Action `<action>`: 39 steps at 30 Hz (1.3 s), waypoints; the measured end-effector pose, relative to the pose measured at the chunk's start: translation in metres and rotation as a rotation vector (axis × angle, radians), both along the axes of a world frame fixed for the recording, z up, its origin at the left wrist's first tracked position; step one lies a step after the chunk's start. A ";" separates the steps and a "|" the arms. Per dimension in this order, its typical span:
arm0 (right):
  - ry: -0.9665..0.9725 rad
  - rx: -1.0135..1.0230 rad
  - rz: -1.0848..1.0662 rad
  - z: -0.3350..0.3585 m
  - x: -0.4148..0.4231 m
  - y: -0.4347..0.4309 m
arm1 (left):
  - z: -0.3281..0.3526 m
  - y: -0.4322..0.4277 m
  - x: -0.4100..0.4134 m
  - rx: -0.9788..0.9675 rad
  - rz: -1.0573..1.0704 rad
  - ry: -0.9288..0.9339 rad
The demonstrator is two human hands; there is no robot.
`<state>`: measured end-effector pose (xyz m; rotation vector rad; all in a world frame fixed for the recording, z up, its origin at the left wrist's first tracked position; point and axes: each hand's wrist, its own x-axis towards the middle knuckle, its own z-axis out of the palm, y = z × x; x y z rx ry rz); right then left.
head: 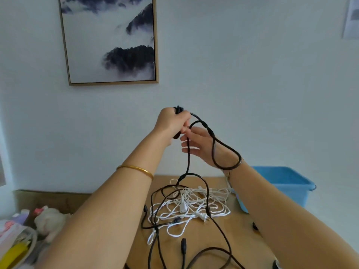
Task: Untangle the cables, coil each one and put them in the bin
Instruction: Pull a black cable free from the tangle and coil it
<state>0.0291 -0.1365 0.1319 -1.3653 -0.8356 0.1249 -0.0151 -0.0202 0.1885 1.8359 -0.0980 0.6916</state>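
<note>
Both hands are raised in front of the wall. My left hand (172, 121) is closed around the plug end of a black cable (188, 158). A loop of that cable runs around my right wrist, and my right hand (198, 144) has its fingers spread with the cable passing across them. From the hands the black cable hangs down to the wooden table (240, 235), where it lies tangled with a white cable (194, 204). The blue bin (281, 181) stands at the table's right edge, behind my right forearm.
A second black connector (183, 246) lies on the table near the front. At the left edge sit a plush toy (49, 220), small bottles and a bag with yellow and pink items. A framed picture (110, 39) hangs on the wall.
</note>
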 end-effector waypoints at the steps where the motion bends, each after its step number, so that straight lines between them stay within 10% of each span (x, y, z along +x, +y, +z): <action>1: 0.021 0.050 0.026 -0.012 -0.001 0.001 | -0.011 0.003 0.004 -0.007 0.018 0.046; 12: 0.133 0.238 -0.459 -0.068 0.000 0.017 | -0.092 0.012 0.027 0.379 -0.047 0.409; 25: 0.400 0.165 -0.899 -0.098 0.028 -0.001 | -0.075 0.030 0.020 -0.712 -0.882 0.452; 39: 0.700 0.167 -0.964 -0.146 0.022 -0.019 | -0.043 0.063 0.061 -1.346 -0.276 -0.304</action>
